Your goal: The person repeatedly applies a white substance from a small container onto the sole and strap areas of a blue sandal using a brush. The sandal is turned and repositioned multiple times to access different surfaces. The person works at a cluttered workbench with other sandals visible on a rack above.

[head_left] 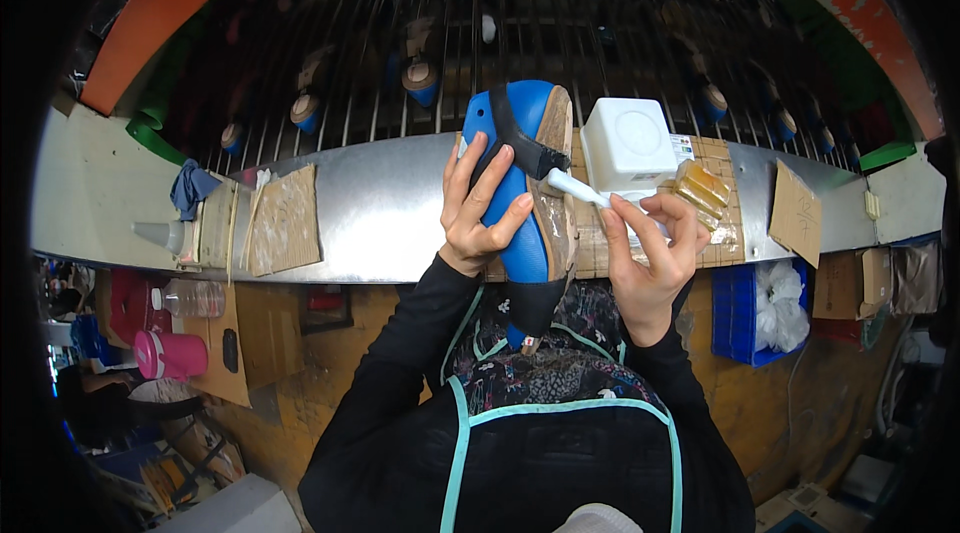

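Note:
My left hand [480, 218] grips a blue shoe last [522, 233] from its left side, fingers spread over it. The last stands on its edge, toe and heel pointing away and toward me, with a brownish insole [556, 148] along its right side. A black strap [530, 148] crosses the far part, and a black band [533, 308] wraps the near end. My right hand [655, 263] is closed in a pinch on a slim white brush [578, 188]. The brush's left end meets the strap's loose end at the insole edge; its bristles cannot be made out.
A white square container [630, 145] and a wrapped amber block [702, 191] sit right of the last on cardboard [728, 233]. Beyond the metal bench [380, 203], several blue lasts [420, 83] stand among dark rods. A blue crate [735, 318] holds plastic bags at right.

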{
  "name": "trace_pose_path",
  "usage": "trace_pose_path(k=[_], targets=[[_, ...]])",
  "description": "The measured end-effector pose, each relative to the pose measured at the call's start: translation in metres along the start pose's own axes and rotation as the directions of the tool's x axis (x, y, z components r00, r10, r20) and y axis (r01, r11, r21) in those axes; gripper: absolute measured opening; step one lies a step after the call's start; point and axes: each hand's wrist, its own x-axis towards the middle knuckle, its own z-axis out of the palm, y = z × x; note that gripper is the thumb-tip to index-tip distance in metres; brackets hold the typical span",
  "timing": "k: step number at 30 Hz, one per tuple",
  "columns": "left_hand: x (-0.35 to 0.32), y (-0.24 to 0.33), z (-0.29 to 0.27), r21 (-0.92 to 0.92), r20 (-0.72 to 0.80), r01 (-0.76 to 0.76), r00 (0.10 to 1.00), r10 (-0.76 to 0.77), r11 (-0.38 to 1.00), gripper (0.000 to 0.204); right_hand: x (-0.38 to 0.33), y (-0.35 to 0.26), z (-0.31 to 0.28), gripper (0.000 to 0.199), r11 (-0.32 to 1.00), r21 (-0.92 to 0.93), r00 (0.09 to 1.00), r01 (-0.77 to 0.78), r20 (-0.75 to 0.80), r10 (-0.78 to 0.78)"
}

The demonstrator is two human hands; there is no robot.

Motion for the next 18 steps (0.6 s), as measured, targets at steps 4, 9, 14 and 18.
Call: trace_pose_path(k=[4, 9, 14, 18], targets=[[0.003, -0.001, -0.001, 0.001, 0.007, -0.01, 1.0, 0.01, 1.0, 0.032, 0.002, -0.002, 0.002, 0.027, 0.995, -0.074, 0.996, 0.061, -0.054, -0.065], [0.008, -0.004, -0.001, -0.013, 0.008, -0.019, 1.0, 0.019, 1.0, 0.031, 0.005, 0.001, 0.005, 0.028, 0.995, -0.059, 0.991, 0.084, -0.096, -0.09], [0.011, -0.006, -0.001, -0.039, -0.003, -0.019, 1.0, 0.019, 0.999, 0.031, 0.011, 0.007, 0.005, 0.026, 0.997, 0.036, 0.993, 0.063, -0.103, -0.059], [0.012, -0.005, -0.002, -0.032, 0.008, -0.03, 1.0, 0.03, 0.999, 0.032, 0.02, 0.012, -0.003, 0.022, 0.993, 0.082, 0.996, 0.086, 0.003, -0.086]])
